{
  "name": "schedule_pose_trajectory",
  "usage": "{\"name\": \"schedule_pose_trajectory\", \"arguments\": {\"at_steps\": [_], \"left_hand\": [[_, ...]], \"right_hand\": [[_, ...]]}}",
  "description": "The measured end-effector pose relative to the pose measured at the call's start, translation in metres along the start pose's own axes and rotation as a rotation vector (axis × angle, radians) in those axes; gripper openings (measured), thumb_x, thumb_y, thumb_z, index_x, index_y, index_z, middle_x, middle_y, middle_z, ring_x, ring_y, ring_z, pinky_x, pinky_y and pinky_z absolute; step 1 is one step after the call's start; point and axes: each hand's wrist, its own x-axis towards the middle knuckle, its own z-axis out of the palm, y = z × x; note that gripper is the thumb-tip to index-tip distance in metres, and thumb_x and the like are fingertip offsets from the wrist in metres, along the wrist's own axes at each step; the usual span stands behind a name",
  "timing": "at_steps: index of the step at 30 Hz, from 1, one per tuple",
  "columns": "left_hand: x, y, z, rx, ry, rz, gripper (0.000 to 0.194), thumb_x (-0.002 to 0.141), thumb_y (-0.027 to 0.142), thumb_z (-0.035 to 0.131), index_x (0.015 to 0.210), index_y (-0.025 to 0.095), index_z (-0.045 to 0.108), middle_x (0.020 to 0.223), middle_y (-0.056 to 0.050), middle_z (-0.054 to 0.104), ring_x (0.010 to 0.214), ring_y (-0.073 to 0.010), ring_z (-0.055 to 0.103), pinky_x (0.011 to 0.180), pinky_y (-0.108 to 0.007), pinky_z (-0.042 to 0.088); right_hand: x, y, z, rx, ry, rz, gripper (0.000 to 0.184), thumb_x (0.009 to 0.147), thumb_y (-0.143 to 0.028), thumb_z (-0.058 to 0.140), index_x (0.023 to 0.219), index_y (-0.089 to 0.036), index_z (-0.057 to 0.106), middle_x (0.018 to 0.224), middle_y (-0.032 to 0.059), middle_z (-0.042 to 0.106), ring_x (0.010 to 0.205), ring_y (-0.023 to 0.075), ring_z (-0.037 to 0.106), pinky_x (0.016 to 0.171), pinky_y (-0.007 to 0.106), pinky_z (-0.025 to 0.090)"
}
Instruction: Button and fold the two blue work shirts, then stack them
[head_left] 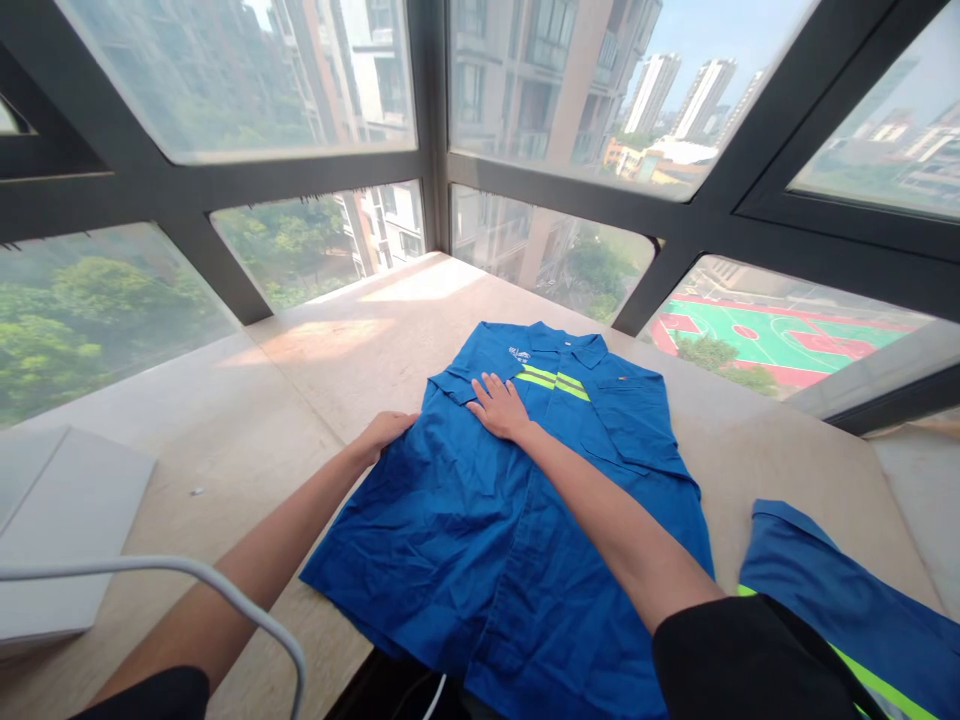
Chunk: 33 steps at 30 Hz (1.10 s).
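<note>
A blue work shirt (442, 510) with yellow-green reflective stripes lies spread front up, its collar toward the window corner. Its sleeves look folded in over the chest, and its hem hangs toward me past the ledge. My left hand (391, 430) grips the shirt's left side edge, fingers curled round the cloth and partly hidden. Flat on the chest, just below the white logo, my right hand (499, 405) rests with its fingers spread.
A second blue garment (840, 580) with reflective stripes lies at the right on the stone ledge (300, 390). A white box (75, 510) stands at the left, with a white cable (217, 580) curving in front. Dark-framed windows (435, 120) border the ledge.
</note>
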Motion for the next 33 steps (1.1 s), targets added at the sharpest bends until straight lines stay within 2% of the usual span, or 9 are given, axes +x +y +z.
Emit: {"name": "schedule_pose_trajectory", "arguments": {"at_steps": [4,7,10,13,16,20,23,29,33], "left_hand": [[0.011,0.013,0.007,0.087,0.049,0.121,0.045,0.058,0.058,0.080,0.066,0.017,0.063,0.047,0.003,0.053,0.045,-0.0109,0.046,0.044,-0.022,0.028],[0.010,0.022,0.006,0.166,0.085,0.198,0.033,0.057,0.043,0.082,0.065,0.017,0.064,0.052,0.002,0.058,0.052,-0.0120,0.051,0.049,-0.021,0.032],[0.003,0.028,0.002,0.375,0.106,0.295,0.020,0.063,0.036,0.075,0.065,0.018,0.068,0.057,0.000,0.063,0.060,-0.0152,0.059,0.054,-0.022,0.036],[-0.004,0.029,0.001,0.580,0.009,0.319,0.021,0.069,0.039,0.069,0.068,0.019,0.073,0.059,-0.001,0.066,0.059,-0.0162,0.062,0.056,-0.023,0.040],[-0.009,0.029,0.006,0.617,-0.093,0.293,0.022,0.069,0.040,0.068,0.071,0.019,0.075,0.057,0.000,0.066,0.056,-0.0160,0.063,0.056,-0.023,0.041],[-0.015,0.032,0.017,0.683,0.011,0.291,0.029,0.076,0.042,0.060,0.067,0.018,0.074,0.056,-0.003,0.064,0.063,-0.0190,0.065,0.056,-0.024,0.038],[-0.019,0.035,0.024,0.725,0.066,0.275,0.034,0.079,0.046,0.057,0.068,0.018,0.073,0.065,-0.006,0.069,0.071,-0.0218,0.067,0.057,-0.026,0.038],[-0.027,0.036,0.042,0.861,0.162,0.264,0.040,0.082,0.054,0.054,0.086,0.020,0.074,0.096,-0.012,0.075,0.094,-0.0301,0.070,0.072,-0.032,0.050],[-0.033,0.037,0.055,0.955,0.239,0.292,0.037,0.084,0.044,0.050,0.096,0.019,0.073,0.101,-0.015,0.074,0.098,-0.0323,0.070,0.077,-0.037,0.053]], "right_hand": [[0.000,0.000,0.003,-0.009,0.037,0.000,0.065,0.103,-0.055,0.026,0.158,-0.020,0.030,0.165,0.0114,0.022,0.153,0.0278,0.019,0.123,0.051,0.015],[-0.001,0.001,0.005,-0.010,0.066,-0.005,0.064,0.103,-0.054,0.028,0.157,-0.020,0.032,0.164,0.0118,0.024,0.152,0.0284,0.020,0.123,0.051,0.016],[-0.001,0.001,0.007,-0.004,0.096,-0.007,0.063,0.103,-0.054,0.031,0.156,-0.019,0.034,0.163,0.0124,0.026,0.152,0.0290,0.021,0.122,0.051,0.016],[-0.001,0.001,0.008,-0.002,0.113,-0.006,0.063,0.103,-0.054,0.032,0.156,-0.020,0.034,0.163,0.0122,0.028,0.151,0.0293,0.022,0.122,0.051,0.017],[-0.001,0.002,0.009,0.007,0.119,-0.005,0.062,0.103,-0.054,0.032,0.155,-0.020,0.035,0.163,0.0119,0.028,0.151,0.0292,0.023,0.122,0.052,0.018],[-0.002,0.002,0.009,0.015,0.126,-0.006,0.062,0.103,-0.053,0.034,0.155,-0.019,0.036,0.162,0.0128,0.029,0.151,0.0299,0.023,0.122,0.052,0.018],[-0.002,0.002,0.009,0.019,0.137,-0.010,0.061,0.103,-0.052,0.034,0.154,-0.019,0.038,0.162,0.0131,0.030,0.151,0.0300,0.024,0.121,0.052,0.019],[-0.002,0.003,0.010,0.037,0.153,-0.015,0.061,0.102,-0.051,0.035,0.154,-0.018,0.039,0.162,0.0139,0.030,0.150,0.0305,0.025,0.121,0.052,0.019],[-0.002,0.003,0.010,0.049,0.152,-0.017,0.062,0.102,-0.052,0.035,0.153,-0.018,0.039,0.161,0.0143,0.030,0.151,0.0307,0.024,0.122,0.052,0.018]]}}
